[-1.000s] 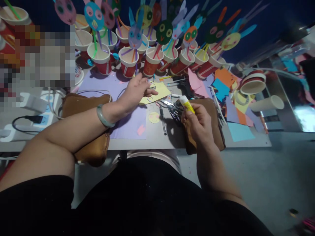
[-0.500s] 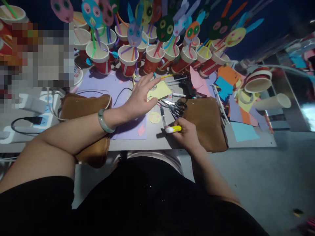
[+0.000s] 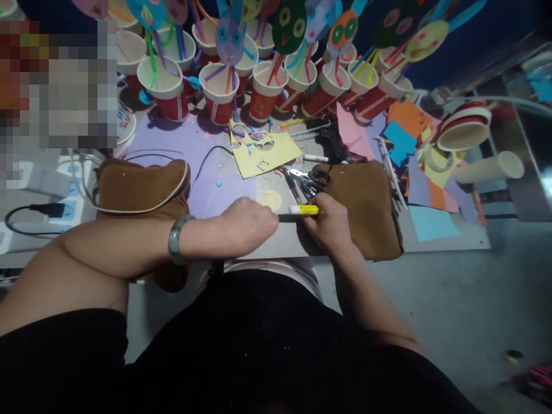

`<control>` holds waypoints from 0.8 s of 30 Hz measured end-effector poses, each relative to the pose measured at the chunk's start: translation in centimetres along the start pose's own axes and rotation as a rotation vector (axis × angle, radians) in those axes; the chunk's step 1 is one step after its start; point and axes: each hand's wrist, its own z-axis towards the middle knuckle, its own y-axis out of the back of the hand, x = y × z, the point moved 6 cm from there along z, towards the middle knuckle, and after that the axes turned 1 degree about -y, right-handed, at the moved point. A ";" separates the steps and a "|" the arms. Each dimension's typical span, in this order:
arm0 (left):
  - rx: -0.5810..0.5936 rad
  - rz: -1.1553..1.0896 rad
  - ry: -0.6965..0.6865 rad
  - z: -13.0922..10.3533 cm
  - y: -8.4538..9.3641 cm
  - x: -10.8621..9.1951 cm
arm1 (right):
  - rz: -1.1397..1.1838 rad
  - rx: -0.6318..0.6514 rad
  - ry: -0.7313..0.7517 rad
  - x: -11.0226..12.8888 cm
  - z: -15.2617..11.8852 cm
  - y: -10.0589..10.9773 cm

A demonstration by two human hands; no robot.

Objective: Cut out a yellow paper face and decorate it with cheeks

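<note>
My right hand [image 3: 330, 224] is closed around a yellow marker [image 3: 307, 210] with a white end pointing left, held above the table edge. My left hand [image 3: 248, 225], with a bracelet at the wrist, is closed just left of that end. Its fingertips are turned down, and whatever they may hold is hidden. Behind the left fingers lies a small yellow paper face [image 3: 271, 199], partly covered. Scissors [image 3: 310, 178] and a pen lie beyond my right hand. Further back rests a yellow sheet with cut-out holes [image 3: 271, 155].
Red paper cups [image 3: 219, 92] with straws and paper animal faces stand along the back. Brown pouches [image 3: 362, 207] lie on both sides, with a power strip [image 3: 73, 190] at far left. Coloured paper scraps [image 3: 401, 144], loose cups and a black glue gun [image 3: 330, 141] are at the right.
My left hand has left the yellow sheet, come back toward the table edge and closed beside the marker. My right hand still holds the marker. The view has shifted slightly.
</note>
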 end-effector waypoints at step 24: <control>0.250 0.123 0.093 -0.9 -2.5 -0.8 | 0.341 0.091 0.035 2.2 -0.8 0.6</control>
